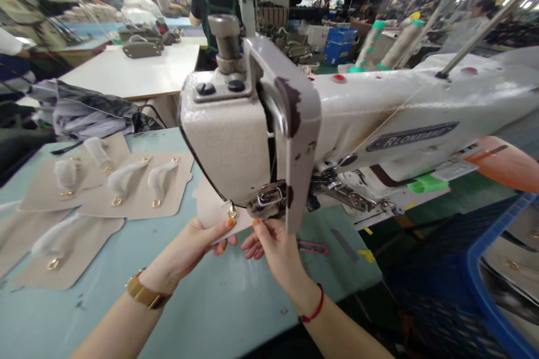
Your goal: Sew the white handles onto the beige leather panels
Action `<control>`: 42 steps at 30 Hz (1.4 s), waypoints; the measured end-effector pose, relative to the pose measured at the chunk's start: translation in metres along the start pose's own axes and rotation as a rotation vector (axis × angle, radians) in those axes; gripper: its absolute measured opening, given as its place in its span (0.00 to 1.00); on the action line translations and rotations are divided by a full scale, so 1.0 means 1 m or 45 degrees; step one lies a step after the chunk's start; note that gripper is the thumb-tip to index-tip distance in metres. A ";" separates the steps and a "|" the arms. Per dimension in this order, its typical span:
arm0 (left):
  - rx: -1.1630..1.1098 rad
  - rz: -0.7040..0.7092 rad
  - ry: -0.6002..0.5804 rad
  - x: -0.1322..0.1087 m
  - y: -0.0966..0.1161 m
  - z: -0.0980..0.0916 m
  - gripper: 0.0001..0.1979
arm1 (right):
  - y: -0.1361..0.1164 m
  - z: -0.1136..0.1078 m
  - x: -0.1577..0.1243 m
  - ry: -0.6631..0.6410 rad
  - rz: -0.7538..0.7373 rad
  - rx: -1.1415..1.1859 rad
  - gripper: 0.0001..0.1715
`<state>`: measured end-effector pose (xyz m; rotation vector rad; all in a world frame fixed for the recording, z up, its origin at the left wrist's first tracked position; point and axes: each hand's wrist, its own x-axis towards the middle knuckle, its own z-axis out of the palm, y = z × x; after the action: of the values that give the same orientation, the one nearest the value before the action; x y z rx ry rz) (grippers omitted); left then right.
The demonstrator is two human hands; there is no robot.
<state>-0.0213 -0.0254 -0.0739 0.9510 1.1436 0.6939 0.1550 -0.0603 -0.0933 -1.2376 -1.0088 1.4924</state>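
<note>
A beige leather-like panel [209,202] with a small gold-coloured metal fitting [232,211] lies under the head of a white sewing machine [227,146]. My left hand [197,247] pinches the panel's near edge, thumb on top beside the fitting and fingers below. Close by, my right hand [278,247] has its thumb on the same edge, just in front of the presser foot area, its other fingers curled under. The machine head hides the far part of the panel and the needle.
Several beige panels with wrapped handles [122,185] lie on the blue-green table [177,314] at left. A pink-handled tool [314,248] lies right of my right hand. At right stands a blue basket [446,275] holding panels. A person [214,3] stands beyond the white table [168,70].
</note>
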 end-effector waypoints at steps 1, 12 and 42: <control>0.010 0.000 0.002 0.001 0.000 -0.001 0.14 | 0.001 0.001 0.000 0.006 0.000 0.007 0.32; 0.149 0.116 0.090 -0.001 0.000 -0.001 0.15 | -0.006 0.021 0.000 0.127 0.036 0.050 0.29; 0.066 0.277 0.634 -0.043 -0.038 0.115 0.21 | -0.022 -0.021 0.003 0.005 0.037 -0.178 0.26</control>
<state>0.0755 -0.1096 -0.0753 0.9833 1.5103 1.1243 0.1784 -0.0516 -0.0758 -1.3586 -1.1121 1.4611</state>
